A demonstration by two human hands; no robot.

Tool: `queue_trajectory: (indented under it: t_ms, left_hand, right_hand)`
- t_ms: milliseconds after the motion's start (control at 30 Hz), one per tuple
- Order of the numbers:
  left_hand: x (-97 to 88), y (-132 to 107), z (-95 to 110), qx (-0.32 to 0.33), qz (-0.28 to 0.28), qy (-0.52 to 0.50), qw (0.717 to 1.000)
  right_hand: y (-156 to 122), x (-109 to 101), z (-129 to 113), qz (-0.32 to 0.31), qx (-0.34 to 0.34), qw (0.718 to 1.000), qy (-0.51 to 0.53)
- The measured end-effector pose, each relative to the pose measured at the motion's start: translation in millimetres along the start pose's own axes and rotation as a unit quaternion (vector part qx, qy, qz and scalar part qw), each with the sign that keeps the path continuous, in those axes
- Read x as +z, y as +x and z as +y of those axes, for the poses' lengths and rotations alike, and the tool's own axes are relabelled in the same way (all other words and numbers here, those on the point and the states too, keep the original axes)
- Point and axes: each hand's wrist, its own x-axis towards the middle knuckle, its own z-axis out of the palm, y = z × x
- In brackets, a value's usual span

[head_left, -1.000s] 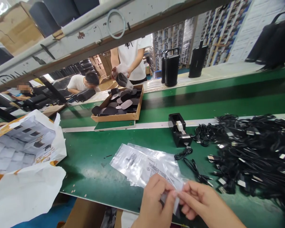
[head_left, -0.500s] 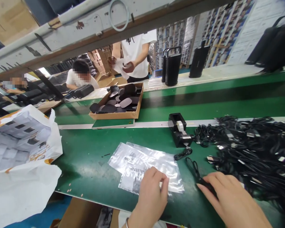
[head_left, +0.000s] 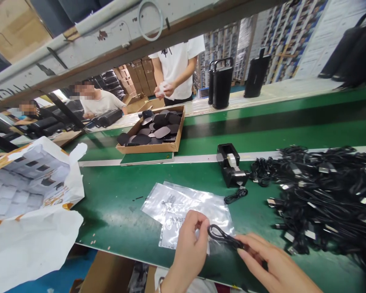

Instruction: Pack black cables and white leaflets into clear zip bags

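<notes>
My left hand (head_left: 190,240) pinches the near edge of a clear plastic bag (head_left: 173,221) that lies on top of a small stack of such bags (head_left: 158,199) on the green table (head_left: 116,203). My right hand (head_left: 268,264) holds a coiled black cable (head_left: 221,235) by its end, with the loop pointing at the bag's mouth beside my left fingers. Another coiled cable (head_left: 235,195) lies on the table just beyond the bags.
A large heap of black cables (head_left: 323,195) covers the table's right side. A black tape dispenser (head_left: 232,166) stands behind the bags. An open white bag of boxes (head_left: 30,183) sits at left. Beyond, a cardboard tray of black parts (head_left: 154,132) and other people at work.
My right hand picked a coiled cable off the table and brought it left to the bag. My left hand stayed pinching the top bag's edge.
</notes>
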Motion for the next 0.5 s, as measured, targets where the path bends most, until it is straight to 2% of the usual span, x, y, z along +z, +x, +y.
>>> queue_trajectory:
  t_ms: [167, 367, 500]
  left_hand:
    - [-4.3, -5.5, -1.7, 0.003, -0.003, -0.05, 0.999]
    - [-6.6, -15.9, 9.6, 0.044, -0.014, 0.021, 0.999]
    - [-2.5, -19.3, 21.6, 0.076, 0.014, 0.016, 0.997]
  right_hand:
    - [1.2, -3.6, -7.0, 0.002, -0.006, 0.999, -0.038]
    - [11.2, 5.8, -15.0, 0.046, -0.102, 0.989, -0.095]
    - [24.1, 11.3, -35.0, 0.086, -0.13, 0.983, -0.092]
